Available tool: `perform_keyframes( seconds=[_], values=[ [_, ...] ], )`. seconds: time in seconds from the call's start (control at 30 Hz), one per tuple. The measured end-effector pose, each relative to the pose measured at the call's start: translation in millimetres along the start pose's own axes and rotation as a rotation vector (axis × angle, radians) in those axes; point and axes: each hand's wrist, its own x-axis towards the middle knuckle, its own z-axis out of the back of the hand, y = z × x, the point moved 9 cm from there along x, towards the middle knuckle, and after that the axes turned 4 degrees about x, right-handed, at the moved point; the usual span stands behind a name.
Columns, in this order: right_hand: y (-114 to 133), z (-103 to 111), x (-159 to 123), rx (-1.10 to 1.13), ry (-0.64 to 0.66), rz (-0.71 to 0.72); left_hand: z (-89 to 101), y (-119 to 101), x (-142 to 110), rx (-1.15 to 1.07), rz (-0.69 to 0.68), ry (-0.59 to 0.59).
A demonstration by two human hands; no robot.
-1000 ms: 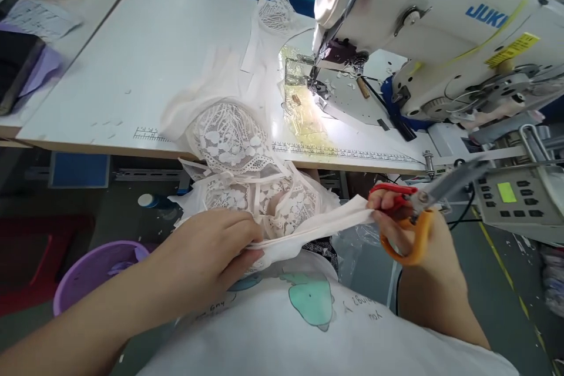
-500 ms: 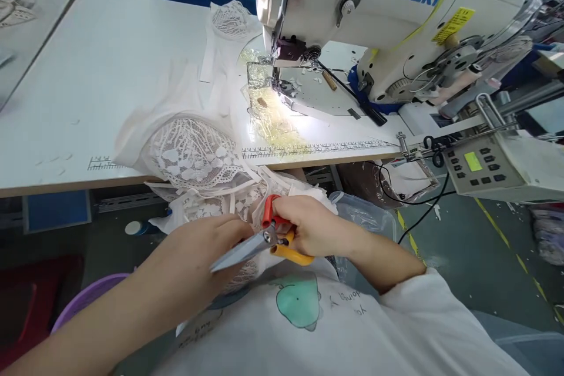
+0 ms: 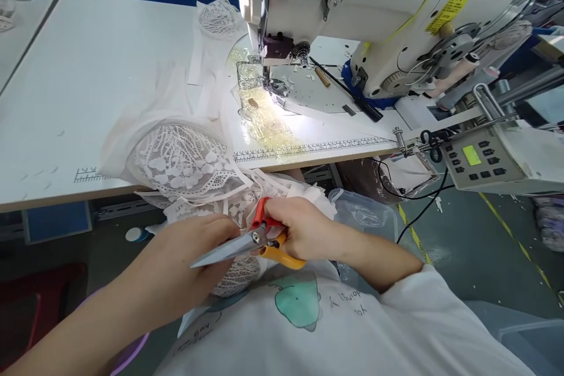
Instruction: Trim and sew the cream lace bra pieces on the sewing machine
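White lace bras (image 3: 180, 155) hang over the front edge of the table and down into my lap, one cup lying flat on the tabletop. My right hand (image 3: 304, 226) is closed around the handles of a pair of scissors (image 3: 224, 249), one handle red and one orange. The blades point left across my left hand and look together. My left hand (image 3: 194, 258) is closed at the lace, its fingertips partly hidden behind the blades. Another lace cup (image 3: 240, 275) shows just below the scissors, against my shirt.
A sewing machine (image 3: 352, 6) stands on the white table (image 3: 101, 59), its lamp lighting yellowish tape on the bed. A control box (image 3: 480, 158) sits at the right. Below are a clear plastic bin (image 3: 365, 211), a red stool (image 3: 39, 294) and a purple tub (image 3: 130, 355).
Both hands and the scissors have shifted slightly left, and the view has tilted a little. More of the lace cup below the scissors shows now. Both grips look the same.
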Motion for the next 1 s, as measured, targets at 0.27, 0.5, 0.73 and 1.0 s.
perform_keyframes(
  seconds=[0.27,0.5,0.73,1.0],
  values=[
    [-5.7,-6.1,2.1,0.111,-0.026,-0.021,4.4,-7.4,2.2,0.091,-0.13,0.017],
    [-9.5,1.8,-8.3,0.261,-0.043,-0.059,37.2,20.3,-27.2,-0.039,-0.002,-0.034],
    [4.8,-0.8,-8.1,0.289,0.007,-0.028,35.4,44.1,-36.8,-0.4,0.173,0.038],
    [-17.4,-8.0,-20.1,0.334,-0.029,-0.12,27.3,44.3,-39.4,-0.825,0.252,-0.271]
  ],
)
